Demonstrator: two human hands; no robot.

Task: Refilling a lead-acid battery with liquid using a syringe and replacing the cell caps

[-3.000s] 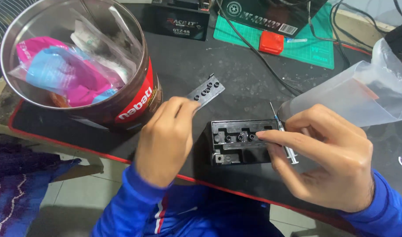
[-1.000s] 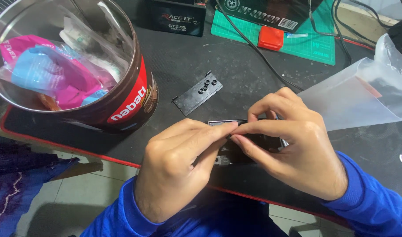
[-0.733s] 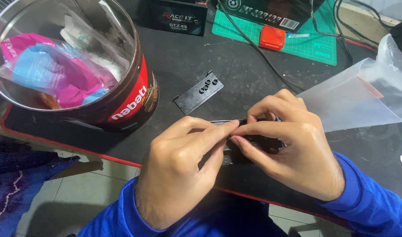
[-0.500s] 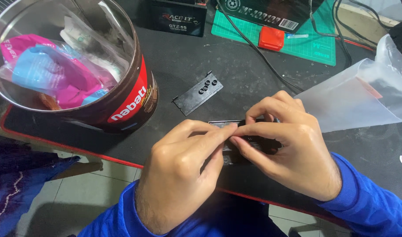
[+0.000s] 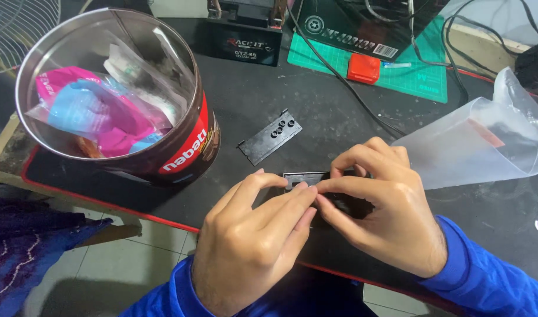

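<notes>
A small black plastic box (image 5: pixel 304 178) lies on the black desk mat, mostly hidden under both hands. My left hand (image 5: pixel 254 240) rests over its left side, fingers stretched onto its top edge. My right hand (image 5: pixel 383 214) covers its right side, thumb and forefinger pinched together over the top, touching the left fingertips. What the pinch holds is too small to see. A flat black cover plate (image 5: pixel 270 135) with small round holes lies apart, just behind the hands.
A large round tin (image 5: pixel 190 149) with pink and blue wrappers stands at left. A crumpled clear plastic bag (image 5: pixel 474 147) lies at right. Behind are a green cutting mat (image 5: pixel 422 79), a red block (image 5: pixel 363 67), cables and a small black battery (image 5: pixel 242 38).
Three seconds ago the box was uncovered, my right hand holding a thin tool over it. Since then both hands closed over the box; in the last second they barely moved.
</notes>
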